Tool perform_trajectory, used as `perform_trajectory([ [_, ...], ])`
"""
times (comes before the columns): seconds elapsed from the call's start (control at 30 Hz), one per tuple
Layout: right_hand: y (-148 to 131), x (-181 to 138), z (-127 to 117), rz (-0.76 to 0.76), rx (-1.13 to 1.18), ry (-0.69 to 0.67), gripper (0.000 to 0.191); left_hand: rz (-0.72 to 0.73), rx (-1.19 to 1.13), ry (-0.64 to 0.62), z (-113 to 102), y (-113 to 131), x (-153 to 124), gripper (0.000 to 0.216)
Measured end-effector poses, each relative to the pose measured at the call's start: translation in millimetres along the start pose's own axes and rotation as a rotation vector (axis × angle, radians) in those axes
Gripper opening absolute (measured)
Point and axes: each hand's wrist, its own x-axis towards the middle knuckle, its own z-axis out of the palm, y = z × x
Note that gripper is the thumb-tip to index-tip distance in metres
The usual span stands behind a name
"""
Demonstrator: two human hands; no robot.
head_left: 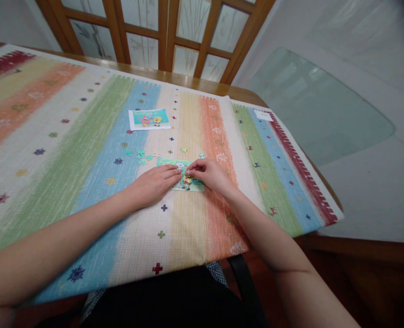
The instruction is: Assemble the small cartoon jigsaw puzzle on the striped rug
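Note:
A small, partly assembled cartoon jigsaw puzzle (183, 176) lies on the striped cloth in front of me. My left hand (154, 183) rests flat on the cloth with its fingers stretched onto the puzzle's left edge. My right hand (208, 174) is curled over the puzzle's right part, its fingertips pinched on a small puzzle piece (188, 171) at the puzzle's top middle. Several loose pieces (140, 156) are scattered just beyond the puzzle, to the left. A reference picture card (149, 119) with the same cartoon lies farther back.
The striped, multicoloured cloth (68, 159) covers a wooden table (202, 84). A small white label (263, 115) lies near the cloth's far right edge. Beyond the table stands a wooden-framed glass door (164, 32). A glass tabletop (311, 105) is at the right. A black chair part (246, 282) shows below.

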Motion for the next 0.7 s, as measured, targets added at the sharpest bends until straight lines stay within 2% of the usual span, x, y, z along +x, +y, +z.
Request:
perform_trajectory([
  [0.23, -1.0, 0.2, 1.6, -0.022, -0.004, 0.051, 0.007, 0.014, 0.017, -0.015, -1.1, -0.7, 0.3, 0.041],
  [0.43, -5.0, -3.2, 0.8, -0.146, -0.241, 0.083, 0.007, 0.019, -0.021, -0.010, -3.2, 0.6, 1.3, 0.041],
  [0.57, -9.1, -5.7, -0.9, -0.194, -0.351, 0.128, 0.019, 0.018, -0.021, -0.008, -2.5, -0.3, 0.5, 0.041],
  [0.7, -9.8, -14.4, -6.7, -0.243, -0.430, 0.163, 0.023, 0.011, -0.020, 0.003, -1.7, -0.7, 0.1, 0.040],
])
